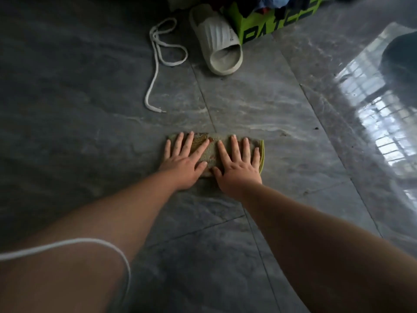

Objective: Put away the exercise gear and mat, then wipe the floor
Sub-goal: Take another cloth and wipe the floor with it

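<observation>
A folded green-brown cloth (212,152) lies flat on the grey marble floor (282,136) at the centre of the view. My left hand (184,162) presses on its left half, palm down, fingers spread. On the right half rests my right hand (239,167), also flat with fingers apart. The hands sit side by side, thumbs almost touching. Both arms stretch forward from the bottom of the view. Most of the cloth is hidden under the hands; its green edge shows at the right.
A white slide sandal (216,41) lies ahead, with a white cord (158,62) looped on the floor to its left. Behind the sandal stands a green box (270,21) full of clothes. Window glare shines on the tiles at right (379,123). A white string (97,245) hangs near the camera.
</observation>
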